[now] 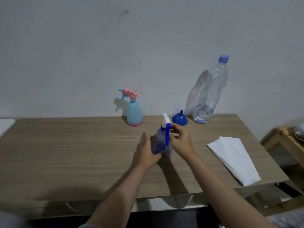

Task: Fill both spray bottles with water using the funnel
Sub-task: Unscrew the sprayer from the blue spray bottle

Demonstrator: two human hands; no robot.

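A clear bluish spray bottle (pixel 160 140) with a white and blue trigger head stands on the wooden table (pixel 82 145) near the middle. My left hand (pixel 150 153) wraps around its body. My right hand (pixel 180 139) pinches the blue collar and head at the bottle's neck. A light blue spray bottle (pixel 134 112) with a pink trigger and pink base stands upright farther back. The blue funnel (pixel 179 118) lies mouth down behind my hands. A large clear water bottle (pixel 209 94) with a blue cap stands at the back right, with a little water at its bottom.
A folded white cloth or paper (pixel 235 158) lies on the table's right side. A wooden rack (pixel 283 139) stands beside the table at the right. The grey wall runs directly behind the table. A white surface (pixel 5 125) shows at the far left.
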